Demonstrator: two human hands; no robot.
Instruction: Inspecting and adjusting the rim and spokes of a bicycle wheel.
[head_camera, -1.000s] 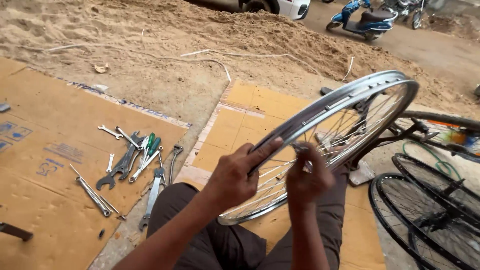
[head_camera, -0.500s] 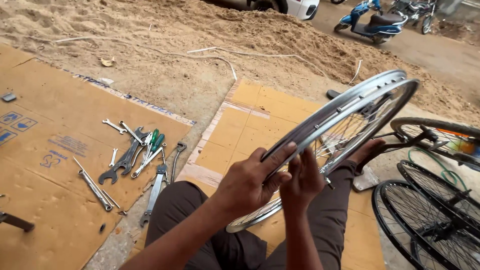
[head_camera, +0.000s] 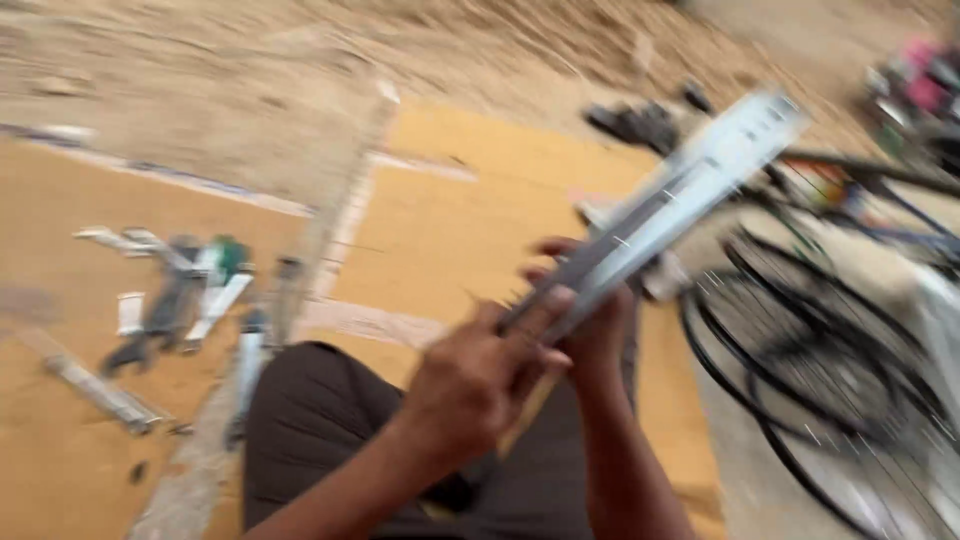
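The picture is smeared by motion. A shiny metal bicycle wheel rim (head_camera: 690, 190) with thin spokes runs edge-on from my hands up toward the upper right. My left hand (head_camera: 485, 375) grips the rim's near end, its thumb laid over the metal. My right hand (head_camera: 590, 330) sits behind the rim, fingers curled around it from the far side. Both forearms rise from the bottom edge, above my dark trousers (head_camera: 320, 420).
Wrenches and other hand tools (head_camera: 175, 290) lie on cardboard sheets (head_camera: 460, 230) at the left. Black bicycle tyres and wheels (head_camera: 810, 360) lie at the right. Sandy ground fills the top, and a bicycle frame (head_camera: 880, 180) is at the upper right.
The rim has turned from a broad, open ring to nearly edge-on. The view has swung, with the tools shifting left. Both hands keep their hold.
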